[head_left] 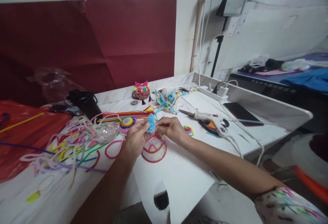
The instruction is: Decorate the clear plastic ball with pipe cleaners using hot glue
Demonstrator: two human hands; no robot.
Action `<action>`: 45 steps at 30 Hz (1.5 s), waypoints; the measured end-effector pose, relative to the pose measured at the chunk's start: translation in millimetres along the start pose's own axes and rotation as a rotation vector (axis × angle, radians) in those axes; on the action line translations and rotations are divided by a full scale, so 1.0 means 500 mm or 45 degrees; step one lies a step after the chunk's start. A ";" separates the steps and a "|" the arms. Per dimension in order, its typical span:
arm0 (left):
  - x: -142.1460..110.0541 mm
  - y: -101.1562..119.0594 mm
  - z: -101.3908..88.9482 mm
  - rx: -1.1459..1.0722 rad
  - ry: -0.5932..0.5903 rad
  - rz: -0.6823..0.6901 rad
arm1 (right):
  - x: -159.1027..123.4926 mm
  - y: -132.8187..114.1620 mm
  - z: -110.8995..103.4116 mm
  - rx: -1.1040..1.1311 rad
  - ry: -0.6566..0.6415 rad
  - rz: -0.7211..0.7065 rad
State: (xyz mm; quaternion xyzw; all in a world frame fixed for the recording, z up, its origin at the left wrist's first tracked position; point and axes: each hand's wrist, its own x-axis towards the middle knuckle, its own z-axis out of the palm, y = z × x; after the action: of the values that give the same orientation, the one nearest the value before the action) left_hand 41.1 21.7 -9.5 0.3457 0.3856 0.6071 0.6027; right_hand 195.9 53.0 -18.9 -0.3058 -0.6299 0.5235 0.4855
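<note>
A small light-blue fuzzy piece (151, 123), seemingly coiled from pipe cleaner, stands between the fingers of my left hand (136, 135). My right hand (170, 127) pinches close against its right side; whatever its fingertips grip is hidden. Under both hands lies a rounded pale form edged with red pipe cleaner (154, 151), partly covered by them. Just behind my left hand is a disc of coloured rings (128, 124). To the right of my right hand sits a small round piece in yellow, green and pink (188, 130).
Loose pipe cleaners (69, 148) spread over the left side. A black bottle-like object (84, 104) leans there. Behind stands a decorated cat-like head (142, 90). On the right are scissors (189, 114), a white corded glue gun (217, 125) and a phone (242, 114). White paper (179, 183) overhangs the front edge.
</note>
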 end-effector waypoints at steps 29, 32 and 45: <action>0.004 -0.008 0.000 0.193 0.178 0.228 | -0.004 0.000 0.005 0.714 0.100 0.423; 0.005 -0.008 -0.001 0.182 0.085 0.160 | -0.006 0.000 -0.001 0.743 0.072 0.425; 0.006 -0.009 -0.004 0.272 0.022 0.119 | -0.002 0.014 -0.011 0.756 -0.031 0.418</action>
State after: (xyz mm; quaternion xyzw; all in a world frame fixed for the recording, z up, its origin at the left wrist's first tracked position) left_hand 41.1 24.3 -14.4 0.4203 0.4367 0.5928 0.5303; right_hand 200.5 56.2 -25.9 -0.2421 -0.3980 0.7590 0.4549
